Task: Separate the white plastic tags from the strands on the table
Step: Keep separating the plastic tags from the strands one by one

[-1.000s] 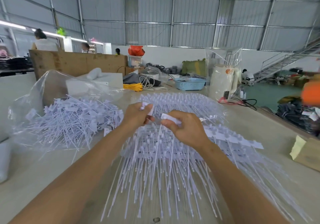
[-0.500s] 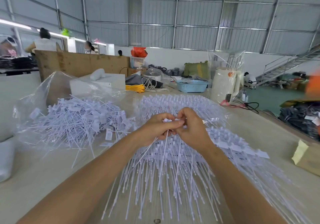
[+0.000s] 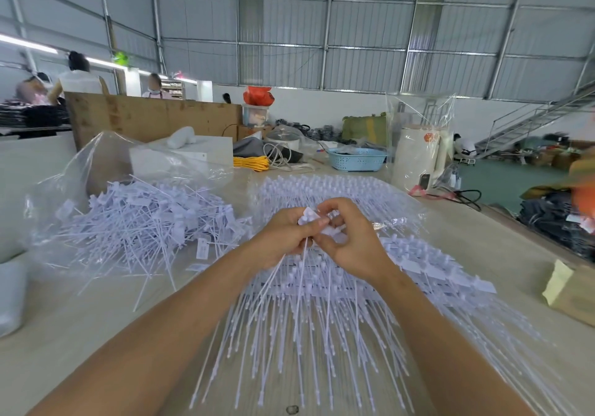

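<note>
tag in hand: white plastic tag (image 3: 314, 217), pinched between both hands above the near middle of the table, its flat head poking up past the fingertips
long axis: its thin strand (image 3: 302, 254) runs from the pinch down and toward the viewer, into the stacked rows beneath
left hand (image 3: 283, 238): fingers curled, thumb pressed on the tag head; also grips a few loose strands that trail down and left
right hand (image 3: 351, 238): fingers curled round small white pieces just right of the tag; exactly what it pinches cannot be told
nearer hand: both touch at the tag; the left covers more of the head, so the parting pull looks likely to go left against right
unsorted stock: joined tag strips (image 3: 322, 312), laid in rows under the hands, strand ends fanning toward the near edge
separated pile: loose tags (image 3: 145, 219) heaped on a clear plastic bag (image 3: 96, 158), left of the hands, well apart
surface: pale work table (image 3: 64, 335), long, running far
far end of table: blue basket (image 3: 357, 159), yellow cord coil (image 3: 251, 162), white box (image 3: 193, 155)
room: metal-clad hall, staircase far right, people working far left
</note>
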